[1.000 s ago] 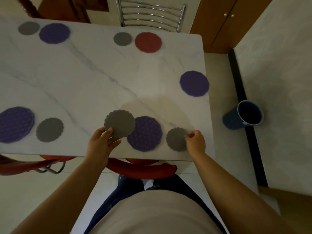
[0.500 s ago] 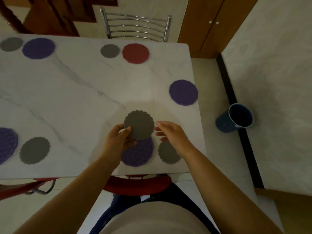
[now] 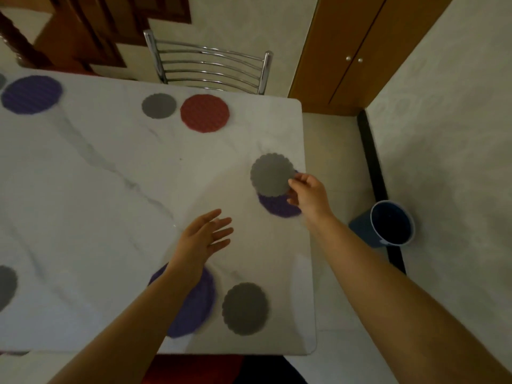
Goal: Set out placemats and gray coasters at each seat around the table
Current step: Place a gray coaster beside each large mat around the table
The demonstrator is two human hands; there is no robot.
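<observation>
My right hand (image 3: 307, 194) pinches a gray scalloped coaster (image 3: 271, 174) by its edge, holding it over a purple placemat (image 3: 278, 206) near the table's right edge. My left hand (image 3: 203, 239) hovers flat above the white marble table (image 3: 110, 203), fingers spread and holding nothing. At the near seat lie another purple placemat (image 3: 194, 303), partly under my left forearm, and a gray coaster (image 3: 245, 308). On the far side sit a red placemat (image 3: 205, 113) with a gray coaster (image 3: 158, 105), and a purple placemat (image 3: 32, 94).
A chrome chair (image 3: 207, 67) stands at the far edge. A red chair seat (image 3: 194, 368) is below the near edge. A blue bucket (image 3: 389, 224) sits on the floor to the right. A wooden cabinet (image 3: 349, 51) is behind. Another gray coaster (image 3: 5, 286) shows at the left.
The gray coaster passed from my left hand to my right, which carried it rightward over the purple placemat at the table's end. My left hand let go and opened. The view shifted.
</observation>
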